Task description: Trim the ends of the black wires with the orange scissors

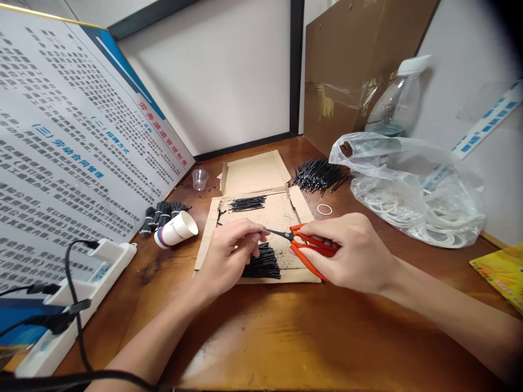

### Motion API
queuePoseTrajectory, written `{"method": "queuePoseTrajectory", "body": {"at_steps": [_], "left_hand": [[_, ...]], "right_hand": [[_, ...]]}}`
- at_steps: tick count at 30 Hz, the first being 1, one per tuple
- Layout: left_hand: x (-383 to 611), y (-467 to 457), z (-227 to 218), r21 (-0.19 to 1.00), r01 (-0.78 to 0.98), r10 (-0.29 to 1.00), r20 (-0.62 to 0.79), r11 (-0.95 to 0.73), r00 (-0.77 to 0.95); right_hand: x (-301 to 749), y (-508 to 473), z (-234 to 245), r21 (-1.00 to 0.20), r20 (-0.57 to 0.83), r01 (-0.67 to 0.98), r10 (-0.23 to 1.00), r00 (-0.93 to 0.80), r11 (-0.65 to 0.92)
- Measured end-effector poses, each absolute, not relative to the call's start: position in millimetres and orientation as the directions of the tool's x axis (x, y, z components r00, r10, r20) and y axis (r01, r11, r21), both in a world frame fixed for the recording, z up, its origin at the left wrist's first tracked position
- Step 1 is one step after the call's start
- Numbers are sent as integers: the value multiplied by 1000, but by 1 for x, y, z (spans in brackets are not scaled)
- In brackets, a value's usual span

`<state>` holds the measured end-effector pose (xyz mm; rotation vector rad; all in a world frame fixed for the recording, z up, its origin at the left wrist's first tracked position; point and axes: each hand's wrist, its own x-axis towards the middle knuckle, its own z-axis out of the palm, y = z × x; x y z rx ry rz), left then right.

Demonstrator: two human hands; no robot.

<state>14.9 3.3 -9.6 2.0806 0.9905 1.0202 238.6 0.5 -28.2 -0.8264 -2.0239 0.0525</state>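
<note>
My right hand [347, 250] is closed around orange-handled pliers [310, 247], whose dark tip points left to my left hand's fingertips. My left hand [232, 250] is closed in a pinch on a bundle of thin black wires [263, 262], which fans out below the hand. Both hands work over a flattened cardboard sheet [281, 209] dusted with black scraps. A smaller row of black wires [247, 203] lies on the cardboard's upper part.
A large loose pile of black wires [318, 175] lies behind the cardboard, beside a clear plastic bag of rubber bands [408, 190]. One rubber band [324, 209], a tipped paper cup [176, 229], tied wire bundles [161, 214], a small clear cup [200, 178], a power strip [81, 294] and a leaning printed board [69, 136] surround the wooden table.
</note>
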Motion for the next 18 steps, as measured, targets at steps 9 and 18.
{"method": "queuePoseTrajectory", "body": {"at_steps": [9,18], "left_hand": [[16,2,-8,792,346,837,347,-503,422],[0,32,-15,572,648,864,343,-504,369]], "right_hand": [[237,1,-30,-284,763,563,539,-357,776],[238,6,-29,-342,779,578,568,-266,741]]}}
